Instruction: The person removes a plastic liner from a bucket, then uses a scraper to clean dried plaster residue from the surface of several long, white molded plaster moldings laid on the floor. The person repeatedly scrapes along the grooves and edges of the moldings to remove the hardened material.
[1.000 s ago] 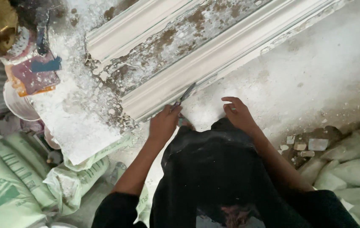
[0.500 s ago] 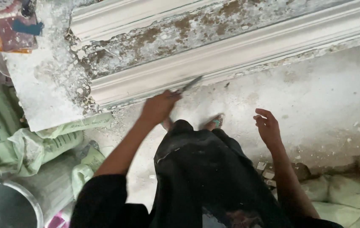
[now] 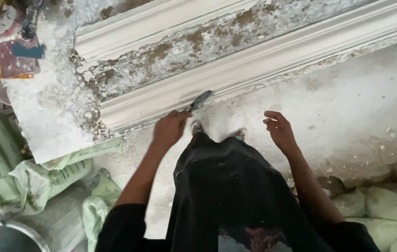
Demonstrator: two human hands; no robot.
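My left hand (image 3: 169, 129) grips a small metal scraper blade (image 3: 200, 100), whose tip rests against the lower edge of a long white plaster cornice moulding (image 3: 235, 70) lying on a slab. The moulding's middle channel is stained brown and crusted. My right hand (image 3: 280, 130) hovers free over the dusty white floor, fingers loosely curled, holding nothing. My black clothing and my feet fill the lower middle of the view.
Pale green sacks (image 3: 44, 182) pile up at the lower left and lower right (image 3: 385, 210). A metal bucket rim (image 3: 7, 235) shows at the bottom left corner. A plaster-caked reddish container with tools (image 3: 9, 49) sits at the upper left on the white slab (image 3: 49, 121).
My view has shifted along the moulding. My left hand keeps the scraper at the moulding's edge, and my right hand has moved away from my body and lifted off the floor.
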